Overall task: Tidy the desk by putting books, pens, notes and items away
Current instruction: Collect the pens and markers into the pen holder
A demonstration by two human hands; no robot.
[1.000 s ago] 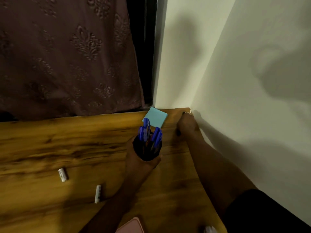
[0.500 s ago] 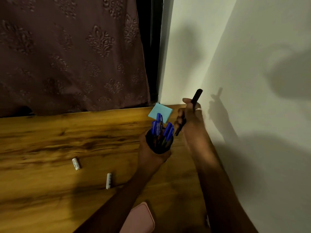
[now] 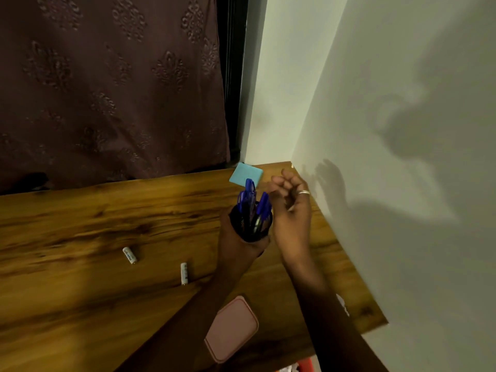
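My left hand [image 3: 235, 244] grips a black mesh pen cup [image 3: 252, 228] from below and holds it above the wooden desk [image 3: 80, 296]. Several blue pens [image 3: 251, 196] stand in the cup, with darker pens among them. My right hand [image 3: 292, 210], a ring on one finger, hovers just right of the cup's rim. Its fingers are loosely curled and apart, and I see nothing in them. A pale blue pad of sticky notes [image 3: 245, 175] lies at the desk's far right corner, behind the cup.
Two white batteries [image 3: 130, 255] [image 3: 184, 273] lie on the desk left of my left arm. A pink flat case [image 3: 232, 328] sits near the front edge between my arms. A white wall [image 3: 402, 183] borders the desk on the right, a brown patterned curtain [image 3: 107, 89] hangs behind.
My right hand picked a black pen up from the far corner, lifted it, and now no longer holds it. The hand is beside the cup with loose fingers.
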